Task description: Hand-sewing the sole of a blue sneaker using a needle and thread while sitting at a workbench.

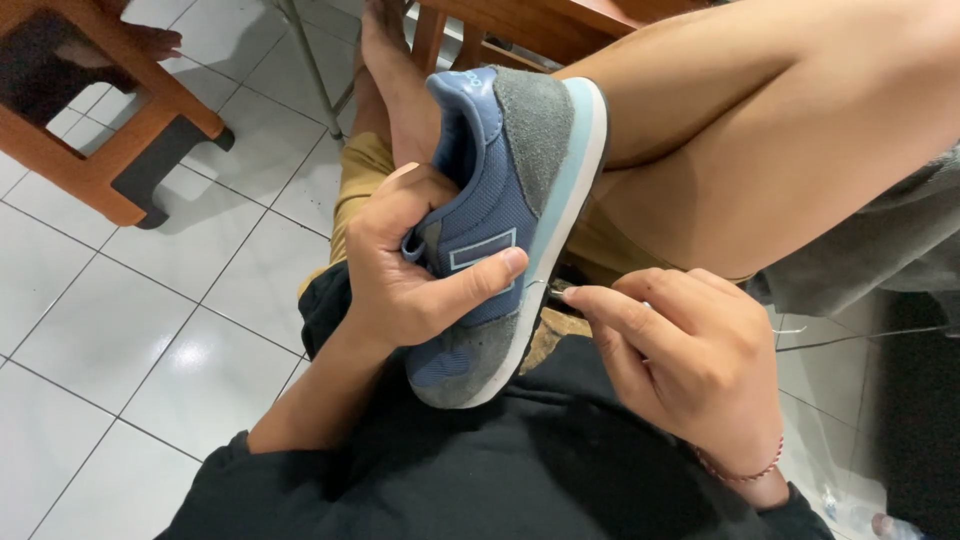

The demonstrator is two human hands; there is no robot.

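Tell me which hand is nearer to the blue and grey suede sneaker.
Left. The left hand wraps the blue and grey suede sneaker in a grip, thumb across its side. The right hand sits just beside the pale sole edge, fingertips pinched together at it.

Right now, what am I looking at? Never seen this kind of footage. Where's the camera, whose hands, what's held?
There is one picture, taken by a camera worn on a person's head and looking down at their own lap and hands. No machine is involved. The person sits with one bare leg crossed over the other.

The left hand grips a blue mesh and grey suede sneaker with a pale blue sole, turned on its side, thumb across its side panel. The right hand pinches what looks like a thin needle against the sole's edge; a thin thread trails off to the right.

Below is a white tiled floor, with a wooden stool at upper left.
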